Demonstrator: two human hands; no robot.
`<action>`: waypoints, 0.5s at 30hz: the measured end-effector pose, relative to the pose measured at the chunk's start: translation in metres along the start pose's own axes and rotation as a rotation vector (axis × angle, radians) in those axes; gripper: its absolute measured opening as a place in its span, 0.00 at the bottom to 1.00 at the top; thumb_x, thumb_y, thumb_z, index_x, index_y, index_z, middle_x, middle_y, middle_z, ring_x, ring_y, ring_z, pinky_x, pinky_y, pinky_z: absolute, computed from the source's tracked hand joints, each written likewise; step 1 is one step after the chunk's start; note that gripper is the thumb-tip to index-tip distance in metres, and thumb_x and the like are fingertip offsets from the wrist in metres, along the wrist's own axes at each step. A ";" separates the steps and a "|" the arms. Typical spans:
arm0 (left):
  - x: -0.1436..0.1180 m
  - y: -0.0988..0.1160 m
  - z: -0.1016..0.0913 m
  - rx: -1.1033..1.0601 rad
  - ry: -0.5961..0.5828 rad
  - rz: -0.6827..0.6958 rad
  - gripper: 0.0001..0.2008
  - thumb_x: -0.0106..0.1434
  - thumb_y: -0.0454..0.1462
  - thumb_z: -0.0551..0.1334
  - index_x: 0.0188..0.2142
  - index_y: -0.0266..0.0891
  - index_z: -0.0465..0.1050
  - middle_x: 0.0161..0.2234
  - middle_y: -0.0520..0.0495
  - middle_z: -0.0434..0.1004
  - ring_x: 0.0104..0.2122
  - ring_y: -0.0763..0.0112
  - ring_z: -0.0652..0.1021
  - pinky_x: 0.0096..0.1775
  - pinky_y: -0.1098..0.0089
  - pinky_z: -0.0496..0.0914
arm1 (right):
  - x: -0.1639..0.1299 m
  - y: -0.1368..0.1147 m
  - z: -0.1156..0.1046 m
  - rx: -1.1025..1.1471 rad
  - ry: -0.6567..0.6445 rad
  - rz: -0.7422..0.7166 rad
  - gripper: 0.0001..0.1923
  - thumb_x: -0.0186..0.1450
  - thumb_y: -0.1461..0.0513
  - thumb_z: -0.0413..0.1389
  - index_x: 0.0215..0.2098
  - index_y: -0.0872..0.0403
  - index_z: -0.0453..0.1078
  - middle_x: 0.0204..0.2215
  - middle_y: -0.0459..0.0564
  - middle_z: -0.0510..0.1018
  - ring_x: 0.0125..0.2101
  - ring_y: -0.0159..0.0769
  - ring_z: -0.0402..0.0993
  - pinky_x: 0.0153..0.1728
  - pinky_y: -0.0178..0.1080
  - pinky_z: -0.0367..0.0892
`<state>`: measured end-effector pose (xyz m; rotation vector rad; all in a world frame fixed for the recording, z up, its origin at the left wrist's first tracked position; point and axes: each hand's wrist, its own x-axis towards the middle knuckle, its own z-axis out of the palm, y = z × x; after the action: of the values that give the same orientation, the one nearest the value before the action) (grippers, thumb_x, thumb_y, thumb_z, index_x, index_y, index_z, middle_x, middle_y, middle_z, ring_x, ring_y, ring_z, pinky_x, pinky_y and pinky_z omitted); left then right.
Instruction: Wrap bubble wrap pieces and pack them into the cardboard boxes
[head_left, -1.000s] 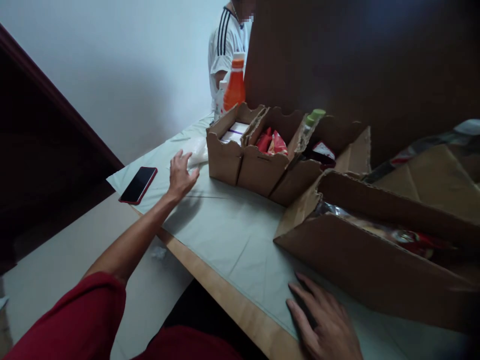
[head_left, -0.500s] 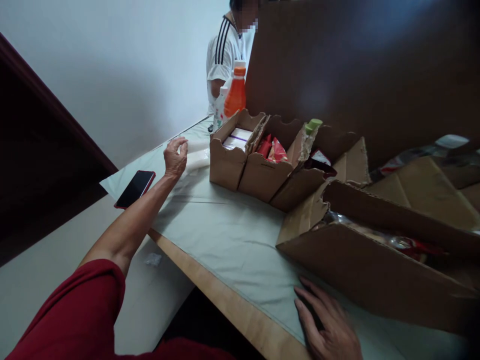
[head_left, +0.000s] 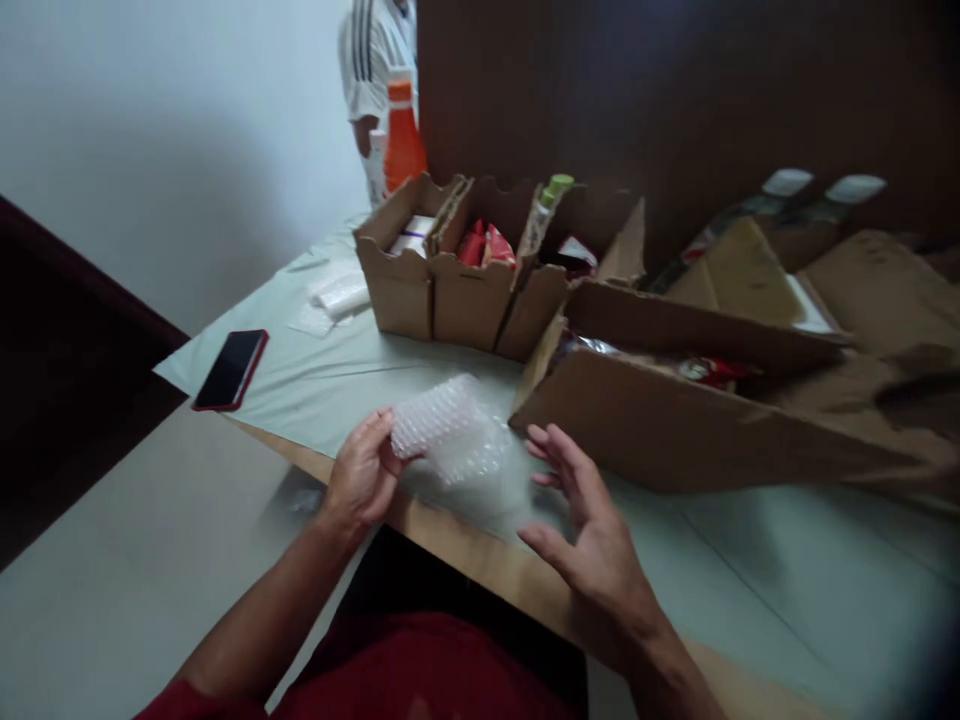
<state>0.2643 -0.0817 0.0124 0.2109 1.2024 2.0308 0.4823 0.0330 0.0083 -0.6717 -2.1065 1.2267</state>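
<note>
The left hand (head_left: 364,478) pinches a sheet of bubble wrap (head_left: 454,435) at its left edge, thumb on top and fingers (head_left: 373,432) curled beneath, so the wrap extends from the fingertips toward 3 o'clock and hangs just over the front edge of the table (head_left: 315,385). The right hand (head_left: 589,520) is open beside the wrap's right end, fingers (head_left: 551,452) spread and slightly bent, near the sheet; whether they touch it cannot be told. Just past the wrap at 2 o'clock lies a large cardboard box (head_left: 675,425) with shiny packets inside. At 12 o'clock stand three small cardboard boxes (head_left: 465,290) side by side, holding white cartons, red packets and a green-capped bottle (head_left: 551,195). An orange bottle (head_left: 403,140) stands behind them, with a person in a striped white shirt (head_left: 371,55) beyond. More bubble wrap (head_left: 337,297) lies at 11 o'clock, and a red-edged phone (head_left: 231,368) at 10 o'clock.
</note>
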 end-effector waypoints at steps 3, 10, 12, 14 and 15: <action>-0.023 -0.036 0.016 -0.014 -0.075 -0.215 0.13 0.58 0.43 0.73 0.35 0.37 0.76 0.34 0.49 0.79 0.32 0.71 0.79 0.33 0.72 0.76 | -0.007 0.000 0.007 0.181 0.075 0.140 0.36 0.64 0.48 0.64 0.66 0.49 0.64 0.56 0.58 0.79 0.52 0.47 0.79 0.48 0.46 0.77; -0.017 -0.031 0.008 0.326 -0.089 0.063 0.20 0.65 0.46 0.67 0.53 0.42 0.72 0.52 0.40 0.79 0.50 0.60 0.80 0.48 0.62 0.76 | -0.014 -0.012 -0.026 -0.112 0.347 0.164 0.10 0.70 0.56 0.58 0.44 0.50 0.77 0.34 0.48 0.83 0.36 0.37 0.80 0.43 0.42 0.75; -0.018 -0.026 0.007 0.534 -0.170 0.204 0.24 0.65 0.45 0.66 0.59 0.44 0.68 0.58 0.39 0.75 0.57 0.55 0.76 0.54 0.55 0.74 | -0.015 -0.010 -0.033 -0.188 0.329 0.128 0.13 0.69 0.55 0.58 0.49 0.50 0.75 0.40 0.50 0.83 0.40 0.39 0.79 0.46 0.45 0.75; -0.025 -0.028 0.009 0.815 -0.298 0.363 0.29 0.63 0.43 0.68 0.62 0.46 0.65 0.64 0.38 0.68 0.63 0.50 0.71 0.60 0.47 0.69 | -0.022 0.000 -0.038 -0.246 0.309 0.150 0.19 0.68 0.53 0.59 0.54 0.51 0.73 0.47 0.54 0.81 0.45 0.42 0.79 0.48 0.48 0.75; -0.029 -0.031 0.011 0.949 -0.374 0.451 0.32 0.62 0.41 0.69 0.63 0.47 0.64 0.66 0.37 0.64 0.66 0.48 0.67 0.63 0.45 0.65 | -0.027 0.007 -0.040 -0.270 0.296 0.186 0.21 0.68 0.52 0.59 0.56 0.51 0.72 0.49 0.55 0.80 0.47 0.44 0.78 0.47 0.48 0.75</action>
<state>0.3063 -0.0854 -0.0002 1.3477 1.8828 1.4793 0.5304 0.0403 0.0113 -1.1188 -2.0075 0.8755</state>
